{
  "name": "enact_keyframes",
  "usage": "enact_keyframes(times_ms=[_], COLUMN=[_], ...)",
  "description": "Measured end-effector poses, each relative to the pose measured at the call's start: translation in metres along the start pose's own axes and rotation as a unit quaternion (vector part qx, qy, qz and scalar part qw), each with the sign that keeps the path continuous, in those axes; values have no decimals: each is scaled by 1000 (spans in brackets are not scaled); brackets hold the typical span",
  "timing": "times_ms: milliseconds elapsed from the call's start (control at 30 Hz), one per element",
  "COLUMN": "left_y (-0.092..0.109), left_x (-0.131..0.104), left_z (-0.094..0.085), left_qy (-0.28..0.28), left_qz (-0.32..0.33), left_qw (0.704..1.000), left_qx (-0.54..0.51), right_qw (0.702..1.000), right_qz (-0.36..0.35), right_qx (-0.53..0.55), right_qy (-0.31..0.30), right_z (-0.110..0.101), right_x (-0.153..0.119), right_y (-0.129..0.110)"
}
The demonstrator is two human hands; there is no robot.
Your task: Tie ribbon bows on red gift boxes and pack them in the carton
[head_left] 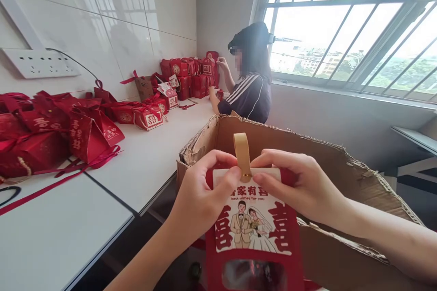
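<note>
A red gift box point(252, 257) hangs upright before me, its white front flap printed with a wedding couple and red characters. Low on its face is a clear window with dark contents I cannot make out. From the top rises a looped tan ribbon handle point(242, 150), fixed by a small gold clasp. My left hand point(208, 186) pinches the top edge just left of the handle. On the other side, my right hand point(300, 179) grips the same edge, its thumb beside the clasp. Both hands hold the box over the near side of an open cardboard carton point(307, 141).
At left, a white table point(150, 159) carries red gift boxes point(92, 132) with trailing ribbons. More red boxes point(191, 77) are stacked by the far wall, where another person point(252, 86) handles them. A power strip point(41, 62) is on the wall; a barred window point(341, 22) is at right.
</note>
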State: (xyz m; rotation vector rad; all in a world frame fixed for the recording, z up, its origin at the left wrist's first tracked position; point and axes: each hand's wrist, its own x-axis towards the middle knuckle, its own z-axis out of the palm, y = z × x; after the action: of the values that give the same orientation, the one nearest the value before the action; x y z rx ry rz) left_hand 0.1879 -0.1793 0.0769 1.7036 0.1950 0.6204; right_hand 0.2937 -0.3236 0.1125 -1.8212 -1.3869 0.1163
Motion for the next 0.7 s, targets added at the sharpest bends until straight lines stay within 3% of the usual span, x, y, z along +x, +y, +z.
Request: enact_keyframes(times_ms=[333,433,500,567,633,700], left_y=[-8,-16,-29,-48,-71,-91], left_x=[-3,5,12,17,19,18], left_z=[-2,-11,-20,-26,-28,-25], left_qy=[-27,-10,31,49,17,-24], left_qz=[28,43,63,91,124,159], left_qw=[999,999,992,969,935,903], left_qx=[28,28,101,224,333,399], right_qw=[986,993,988,965,941,928], right_qz=[106,102,131,183,235,261], right_qx=[97,55,0,-77,-160,-242], right_qy=[-82,-24,77,174,183,111], right_z=[4,-19,-42,-65,-82,-87], right_x=[1,8,14,18,16,7], right_y=[4,13,24,42,69,104])
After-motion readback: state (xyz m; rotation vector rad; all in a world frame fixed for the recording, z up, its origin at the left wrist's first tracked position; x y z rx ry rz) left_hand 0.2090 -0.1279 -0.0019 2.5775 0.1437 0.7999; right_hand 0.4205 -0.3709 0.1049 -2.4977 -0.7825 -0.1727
